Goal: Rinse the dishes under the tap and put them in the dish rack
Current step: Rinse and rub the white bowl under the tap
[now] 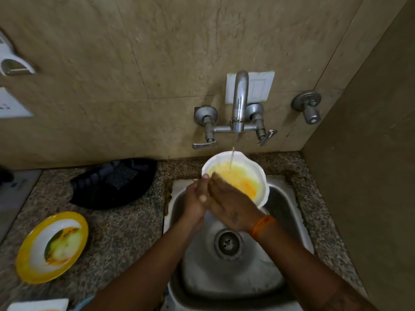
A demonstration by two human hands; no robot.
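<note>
left grip [197, 198] on bowl [253, 173], plate [33, 263] aside

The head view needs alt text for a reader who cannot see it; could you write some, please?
Two hands, left hand and right hand, hold a white bowl with yellow residue under a running tap above a steel sink. A yellow-rimmed plate lies on the granite counter to the left.

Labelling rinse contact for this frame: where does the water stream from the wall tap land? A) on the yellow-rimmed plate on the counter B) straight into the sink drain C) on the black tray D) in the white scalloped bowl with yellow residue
D: the stream from the metal wall tap falls into the white scalloped bowl with yellow residue, which both hands hold over the steel sink.
</note>
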